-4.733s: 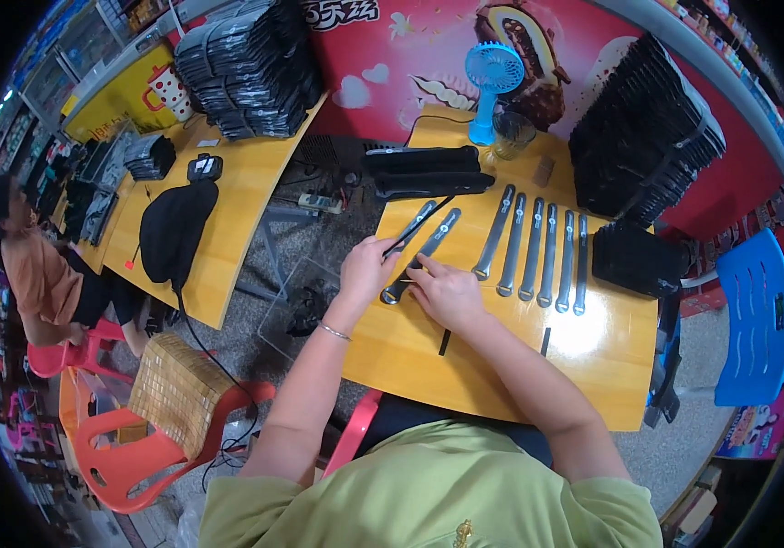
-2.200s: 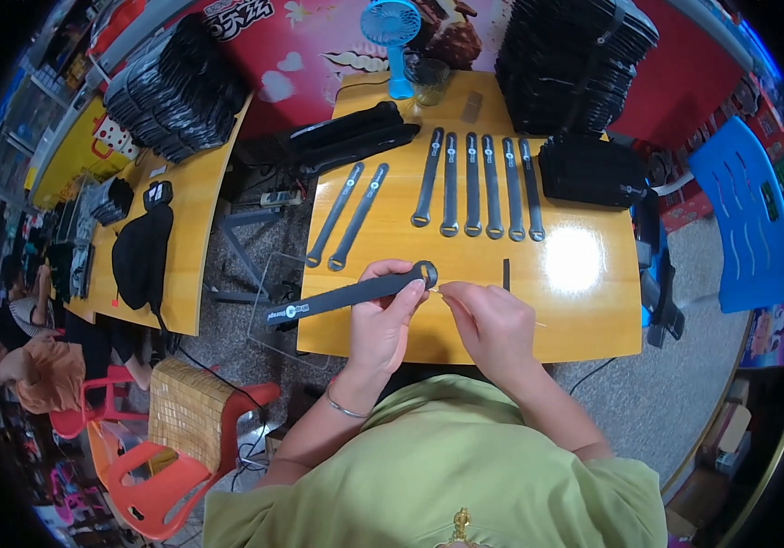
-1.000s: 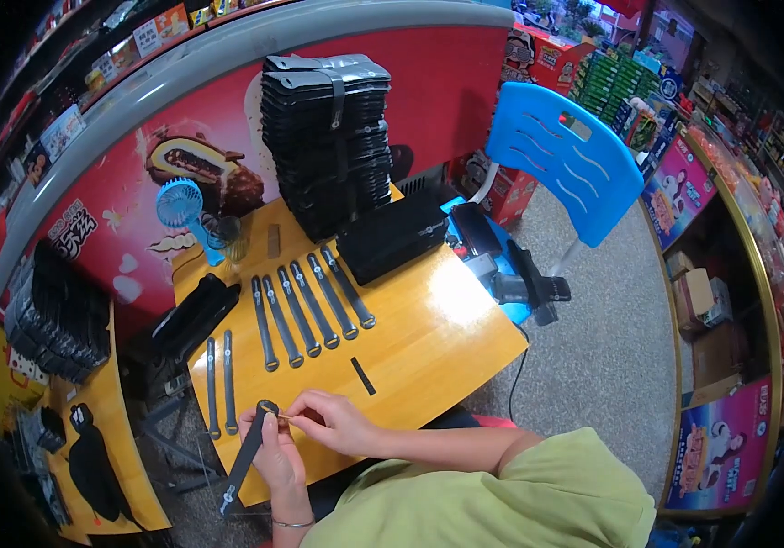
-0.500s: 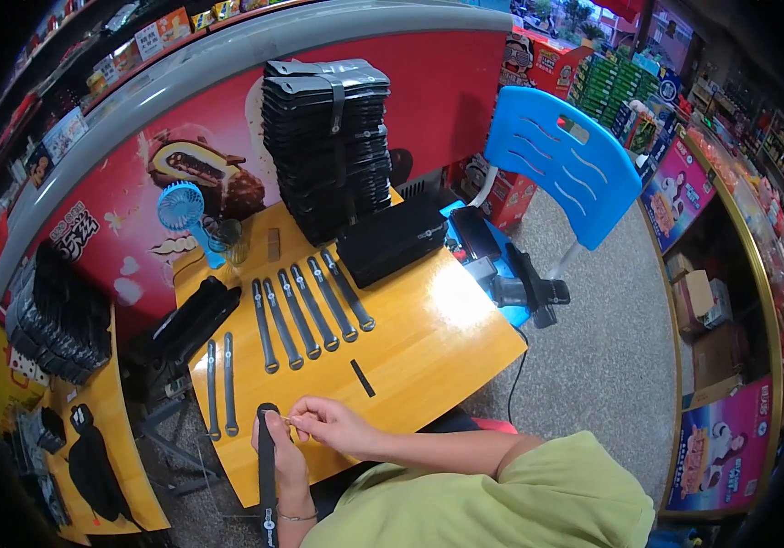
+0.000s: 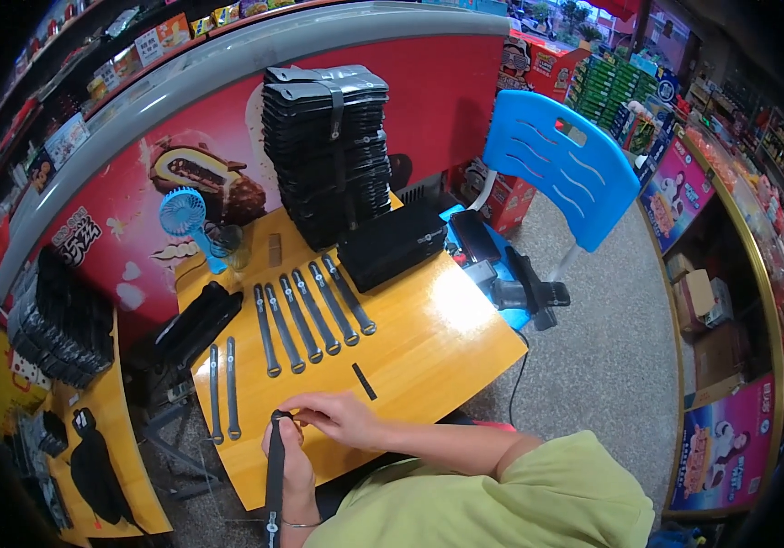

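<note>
My left hand (image 5: 295, 464) is closed round a long dark grey strap (image 5: 275, 484), which hangs down past my wrist with its looped end uppermost. My right hand (image 5: 344, 421) reaches across to that upper end, thumb and fingers pinched together beside it. What the pinch holds is too small to make out. Several similar grey straps (image 5: 308, 315) lie side by side beyond my hands, and a pair of straps (image 5: 232, 388) lies to their left. A short black strip (image 5: 364, 381) rests on the yellow table (image 5: 447, 365) beyond my right hand.
A tall stack of black folded items (image 5: 328, 155) stands at the table's back, beside a black pouch (image 5: 392, 245). A blue fan (image 5: 183, 213) and a black bundle (image 5: 198, 324) are at left. A blue chair (image 5: 561, 164) stands right. Another table (image 5: 127, 438) is far left.
My right hand has shifted slightly left and up, bringing its fingers against the strap's upper end. The left hand and strap have moved slightly right and down; the view has shifted a little.
</note>
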{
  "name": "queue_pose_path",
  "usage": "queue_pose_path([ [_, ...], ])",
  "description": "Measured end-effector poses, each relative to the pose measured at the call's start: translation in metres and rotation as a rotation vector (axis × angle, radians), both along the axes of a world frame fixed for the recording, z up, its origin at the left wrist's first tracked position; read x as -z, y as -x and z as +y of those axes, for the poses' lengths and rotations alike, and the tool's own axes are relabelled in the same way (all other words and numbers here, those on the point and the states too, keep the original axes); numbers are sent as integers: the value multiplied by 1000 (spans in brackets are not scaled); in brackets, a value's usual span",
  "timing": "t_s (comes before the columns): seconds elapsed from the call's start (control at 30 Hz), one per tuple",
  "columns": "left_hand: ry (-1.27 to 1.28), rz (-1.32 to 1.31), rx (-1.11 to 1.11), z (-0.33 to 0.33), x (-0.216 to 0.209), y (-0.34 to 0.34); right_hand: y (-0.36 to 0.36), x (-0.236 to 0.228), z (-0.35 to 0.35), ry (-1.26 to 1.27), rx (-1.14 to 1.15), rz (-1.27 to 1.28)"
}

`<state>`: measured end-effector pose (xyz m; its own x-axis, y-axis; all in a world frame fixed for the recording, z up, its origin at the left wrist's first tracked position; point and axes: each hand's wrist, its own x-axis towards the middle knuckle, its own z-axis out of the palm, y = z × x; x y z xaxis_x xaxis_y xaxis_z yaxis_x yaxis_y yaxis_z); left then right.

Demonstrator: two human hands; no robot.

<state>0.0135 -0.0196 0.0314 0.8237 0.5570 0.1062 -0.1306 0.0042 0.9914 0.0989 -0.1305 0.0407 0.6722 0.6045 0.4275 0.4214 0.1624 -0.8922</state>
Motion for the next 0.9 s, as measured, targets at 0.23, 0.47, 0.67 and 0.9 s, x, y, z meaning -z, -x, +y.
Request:
queue_pose_path([
  [0.23, 348, 73, 340, 10, -11, 7, -26, -7, -22, 223, 50, -615],
  [0.47, 581, 112, 206, 9, -10, 1, -15, -8, -21, 216, 125, -557],
  [0.67, -231, 234, -78, 2, -3, -3, 2, -2, -20, 305, 197, -392],
  [0.9, -744, 115, -51, 7, -4, 5, 4, -8, -24, 435, 131, -349],
])
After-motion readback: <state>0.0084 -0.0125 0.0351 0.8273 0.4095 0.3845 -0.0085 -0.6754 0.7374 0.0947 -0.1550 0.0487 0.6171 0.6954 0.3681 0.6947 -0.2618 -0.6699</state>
